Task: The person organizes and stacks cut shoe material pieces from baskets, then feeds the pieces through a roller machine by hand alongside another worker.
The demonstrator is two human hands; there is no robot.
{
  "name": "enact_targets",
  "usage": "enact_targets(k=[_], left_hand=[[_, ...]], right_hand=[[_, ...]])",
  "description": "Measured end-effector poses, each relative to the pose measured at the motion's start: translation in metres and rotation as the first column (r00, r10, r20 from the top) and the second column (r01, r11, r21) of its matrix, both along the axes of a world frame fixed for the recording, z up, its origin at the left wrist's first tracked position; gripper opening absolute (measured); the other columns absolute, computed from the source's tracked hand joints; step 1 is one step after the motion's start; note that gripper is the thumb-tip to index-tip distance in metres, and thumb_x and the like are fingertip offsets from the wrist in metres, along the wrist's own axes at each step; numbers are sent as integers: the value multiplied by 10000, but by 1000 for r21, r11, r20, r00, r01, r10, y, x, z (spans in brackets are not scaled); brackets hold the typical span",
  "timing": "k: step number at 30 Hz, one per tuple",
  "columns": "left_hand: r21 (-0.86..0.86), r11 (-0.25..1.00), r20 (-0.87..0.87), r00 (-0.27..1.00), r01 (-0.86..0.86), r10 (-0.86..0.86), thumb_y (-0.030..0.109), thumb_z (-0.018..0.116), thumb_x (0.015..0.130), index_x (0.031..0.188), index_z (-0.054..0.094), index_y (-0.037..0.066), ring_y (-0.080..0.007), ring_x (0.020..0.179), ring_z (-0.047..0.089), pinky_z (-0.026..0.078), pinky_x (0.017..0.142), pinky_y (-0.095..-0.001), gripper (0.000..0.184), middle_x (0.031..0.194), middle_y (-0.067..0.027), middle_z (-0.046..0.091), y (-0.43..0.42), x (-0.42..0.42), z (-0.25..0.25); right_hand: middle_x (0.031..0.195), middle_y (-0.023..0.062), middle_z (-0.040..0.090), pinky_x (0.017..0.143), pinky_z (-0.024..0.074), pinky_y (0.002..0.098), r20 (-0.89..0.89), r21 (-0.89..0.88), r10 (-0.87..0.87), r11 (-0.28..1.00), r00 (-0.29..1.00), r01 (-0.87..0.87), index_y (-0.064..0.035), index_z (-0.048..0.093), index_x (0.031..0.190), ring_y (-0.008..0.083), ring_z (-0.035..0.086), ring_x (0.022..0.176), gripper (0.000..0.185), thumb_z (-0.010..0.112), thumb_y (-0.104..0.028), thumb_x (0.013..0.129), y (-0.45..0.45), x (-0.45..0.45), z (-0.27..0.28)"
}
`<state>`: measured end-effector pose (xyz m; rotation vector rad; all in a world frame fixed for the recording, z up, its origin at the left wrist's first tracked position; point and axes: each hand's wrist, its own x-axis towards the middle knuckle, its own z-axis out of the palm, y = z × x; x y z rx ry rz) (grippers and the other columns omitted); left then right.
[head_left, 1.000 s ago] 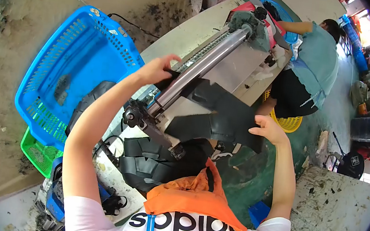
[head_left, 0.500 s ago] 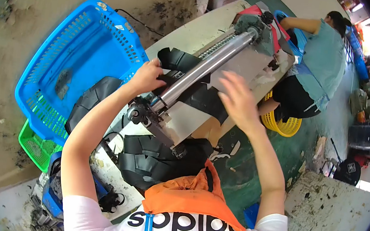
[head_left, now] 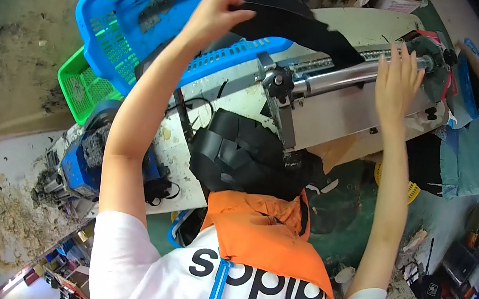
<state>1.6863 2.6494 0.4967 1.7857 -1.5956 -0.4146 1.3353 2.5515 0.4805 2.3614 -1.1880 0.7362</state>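
My left hand pinches the near end of a floppy black sheet piece, raised over the rim of a blue basket. The sheet's far end reaches the back of a roller machine with a long shiny metal cylinder. My right hand lies with outstretched fingers over the right part of the cylinder. Nothing shows in its grasp; whether its palm touches the metal I cannot tell. A stack of folded black pieces sits in front of the machine, close to my body.
A green basket stands beside the blue one. Left of me is a blue, dirt-covered machine. A co-worker in a light blue top works at the right, near a yellow basket. A dark knob sticks up at the roller's left end.
The view has turned, shifting the machine rightward. My left hand has lifted the black sheet from beside the roller toward the blue basket. My right hand has moved onto the cylinder's right part.
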Motion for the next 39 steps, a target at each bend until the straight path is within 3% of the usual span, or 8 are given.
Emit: enact_targets(k=[3,7,9,11,13,15,28,39], left_hand=[[-61,990,-79,989,-129,124,234,729,761,873,631,-64,-146,794,553,430,677,-278,333,875,-75,573,42,39,-20],[203,929,-437,820,-310,369,194,683,820,959,651,-1,-77,747,569,452,664,-249,242,807,-21,634,115,123,-28],[117,722,559,646,-682,520,294,727,773,1060,596,-16,-303,947,599,496,758,-394,442,1062,-221,603,162,176,-67],[-77,814,816,433,-575,383,270,796,652,1143,518,29,-388,1030,523,446,844,-482,614,1128,-243,533,182,127,-70],[141,984,353,934,-110,54,216,774,689,1242,498,64,-386,1177,455,376,983,-474,636,1238,-189,517,179,74,-109],[361,881,120,922,305,-368,246,725,764,1314,474,98,-381,1335,299,259,1099,-452,623,1388,-179,410,174,-4,-129],[439,867,-8,966,234,-257,285,646,832,1289,501,66,-390,1267,390,340,1041,-403,527,1369,-229,411,174,-36,-160],[237,928,-517,846,286,-129,188,562,916,1216,551,-17,-155,1111,532,402,950,-284,364,1176,-89,603,6,-36,-26]], right_hand=[[931,112,592,781,453,405,341,277,520,741,783,-612,-26,600,983,304,562,851,210,537,-188,865,144,-5,0],[867,80,562,698,447,331,347,639,453,527,821,-560,-39,576,963,256,555,817,459,718,-393,707,265,10,-85],[885,97,522,697,425,335,125,739,387,578,914,-346,-41,541,950,254,523,835,509,736,-425,678,274,24,-114],[896,108,503,712,408,346,-8,796,344,571,939,-202,-26,523,946,258,495,812,553,762,-432,658,283,30,-134],[929,117,518,744,429,366,26,872,408,437,913,-220,-26,530,957,266,514,858,497,761,-367,678,280,28,-138],[948,118,531,785,440,383,118,876,446,374,887,-305,-29,532,963,272,525,913,398,712,-293,725,282,24,-138],[825,97,620,601,504,393,274,881,653,124,706,-457,-107,547,1000,290,637,783,181,553,-120,820,250,-2,-65],[1199,47,584,958,414,295,393,780,-173,-458,903,-427,30,518,1238,118,529,1082,413,613,-69,849,80,-198,-4]])
